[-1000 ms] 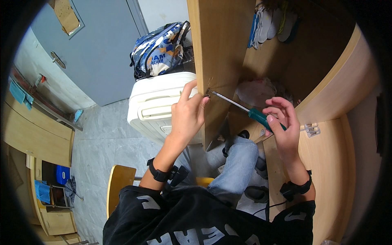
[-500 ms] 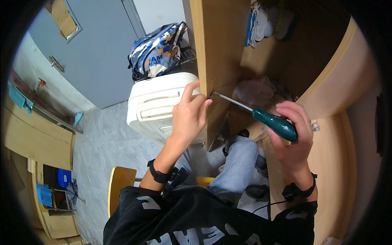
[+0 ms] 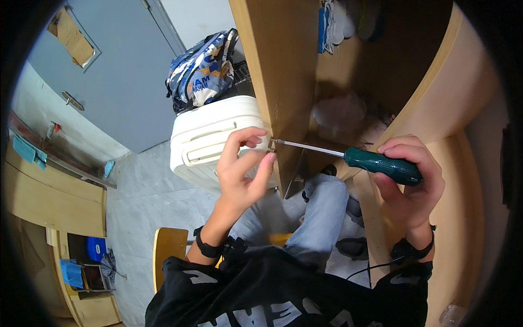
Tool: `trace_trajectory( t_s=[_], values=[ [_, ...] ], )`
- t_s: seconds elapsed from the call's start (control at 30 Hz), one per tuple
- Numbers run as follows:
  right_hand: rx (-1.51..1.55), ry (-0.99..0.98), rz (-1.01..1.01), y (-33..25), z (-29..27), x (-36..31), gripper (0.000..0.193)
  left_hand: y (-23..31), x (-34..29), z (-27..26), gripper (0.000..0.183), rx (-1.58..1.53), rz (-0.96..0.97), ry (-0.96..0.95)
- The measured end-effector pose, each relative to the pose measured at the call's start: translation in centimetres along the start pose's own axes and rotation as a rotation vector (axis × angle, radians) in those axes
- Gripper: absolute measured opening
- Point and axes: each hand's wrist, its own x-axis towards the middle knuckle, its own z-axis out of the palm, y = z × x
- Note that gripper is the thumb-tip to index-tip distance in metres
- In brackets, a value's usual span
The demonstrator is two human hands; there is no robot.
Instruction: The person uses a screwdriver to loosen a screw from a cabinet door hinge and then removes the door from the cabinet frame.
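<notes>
Head view: green-handled screwdriver [image 3: 359, 158] in front of wooden panel [image 3: 286, 71], long axis left-right, tip pointing left, slightly far. Right hand [image 3: 417, 188]: fingers and thumb pinching handle. Left hand [image 3: 235, 182]: fingers curled by tip, can't tell if pinching anything.

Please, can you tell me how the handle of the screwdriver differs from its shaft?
The handle is dark green, while the shaft is silvery. The handle is thick and rounded; the shaft is much thinner. The right hand grips the handle, whereas the shaft is not gripped by it and extends toward the wooden panel. Both belong to one screwdriver and lie along the same line.
</notes>
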Motion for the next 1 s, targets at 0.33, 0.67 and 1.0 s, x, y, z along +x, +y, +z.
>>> trace_trajectory(
  t_s=[0.33,0.67,1.0],
  values=[
    [0.029,0.020,-0.067,-0.3,-0.6,0.1,0.036,0.8,-0.2,0.9,0.006,-0.443,-0.307,-0.007],
    [-0.022,0.102,0.110,-0.2,-1.6,-0.2,0.037,1.1,-0.3,1.8,0.010,-0.474,-0.368,-0.093],
    [0.120,0.298,0.200,0.5,-1.6,-0.5,0.057,1.7,-0.5,2.7,0.010,-0.465,-0.306,-0.182]
  ],
)
